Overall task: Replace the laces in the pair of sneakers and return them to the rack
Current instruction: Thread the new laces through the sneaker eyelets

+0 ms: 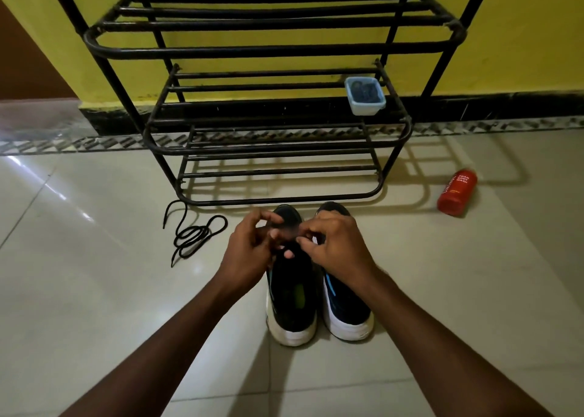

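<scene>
Head view: my left hand (252, 242) and right hand (335, 246) are curling over the left sneaker (291, 306), the grip blurred, so I cannot tell. The sneaker is pointing toward the rack (278, 149), and a loose lace (196, 235) is lying nearer my left hand.

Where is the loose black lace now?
In the head view, the loose black lace lies coiled on the floor, left of the left hand and the sneakers, near the lower left corner of the rack.
</scene>
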Tool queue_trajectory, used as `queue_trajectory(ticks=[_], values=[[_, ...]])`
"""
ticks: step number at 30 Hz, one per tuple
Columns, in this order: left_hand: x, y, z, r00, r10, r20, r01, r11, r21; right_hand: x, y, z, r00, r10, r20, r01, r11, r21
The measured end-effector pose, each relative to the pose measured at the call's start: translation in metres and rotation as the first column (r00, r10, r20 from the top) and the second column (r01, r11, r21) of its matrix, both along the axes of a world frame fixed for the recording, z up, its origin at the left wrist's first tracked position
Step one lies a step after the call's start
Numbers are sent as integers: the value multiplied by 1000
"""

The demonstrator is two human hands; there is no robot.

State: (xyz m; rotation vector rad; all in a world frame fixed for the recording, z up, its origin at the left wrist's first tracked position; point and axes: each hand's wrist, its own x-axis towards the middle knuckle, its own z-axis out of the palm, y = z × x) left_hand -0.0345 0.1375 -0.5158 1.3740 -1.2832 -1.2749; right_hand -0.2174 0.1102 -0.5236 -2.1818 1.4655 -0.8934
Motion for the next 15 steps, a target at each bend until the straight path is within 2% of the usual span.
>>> queue_trajectory(ticks=[2, 4, 8, 11, 15], values=[[0, -2, -4, 999, 14, 35, -15, 1000, 21, 2, 2, -10, 998, 2, -57, -7, 996, -92], [-2, -4, -5, 998, 17, 53, -19, 999, 41, 5, 4, -16, 1000, -3, -29, -2, 989, -145], [-4, -5, -8, 998, 57, 15, -58, 997, 48, 5, 2, -17, 999, 9, 51, -2, 990, -144], [-2, -5, -12, 980, 104, 170, -87, 991, -106, 2, 2, -11, 998, 23, 51, -17, 994, -110], [5, -2, -16, 877, 226, 425, -94, 946, -310, -8, 8, -2, 998, -1, 63, 6, 996, -84]])
